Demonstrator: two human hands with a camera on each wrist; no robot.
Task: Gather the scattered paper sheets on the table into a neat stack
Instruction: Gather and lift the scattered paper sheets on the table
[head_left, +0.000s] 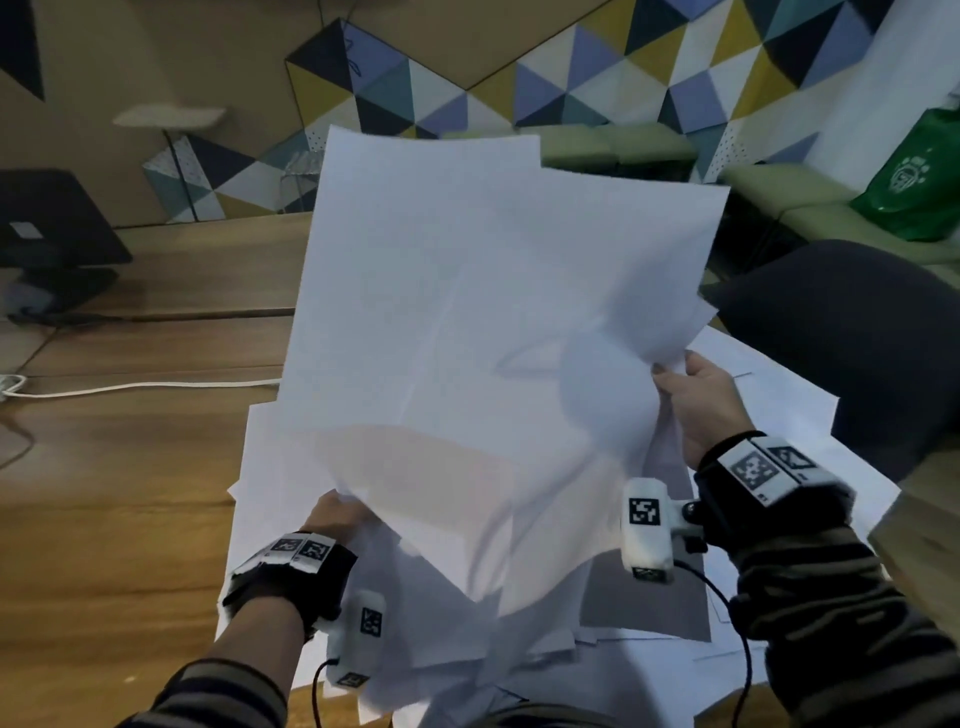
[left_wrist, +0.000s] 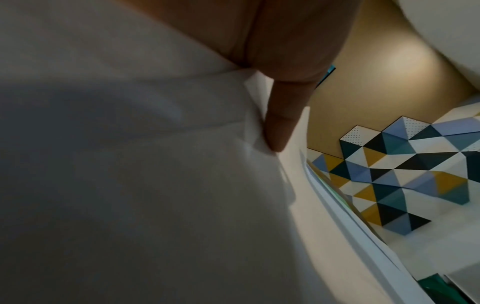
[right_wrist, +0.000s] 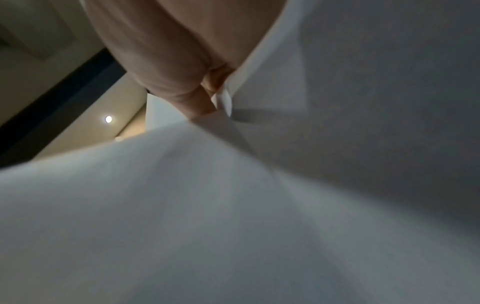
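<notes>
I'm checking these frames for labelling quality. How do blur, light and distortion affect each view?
Head view: wide-angle bending at the edges, the lifted paper sheets softly lit and slightly blurred. Left wrist view: dim, the sheets in grey shadow, the left hand soft, a bright patch on the wall. Right wrist view: blurred, shadowed paper fills it, the right hand soft, one ceiling light glaring.

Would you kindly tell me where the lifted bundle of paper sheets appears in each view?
Head: lifted bundle of paper sheets centre, between both hands.
Left wrist: fills left and centre, pinched at top.
Right wrist: fills lower frame and right.
Shared landmark: triangle-patterned wall panels, also in left wrist.
</notes>
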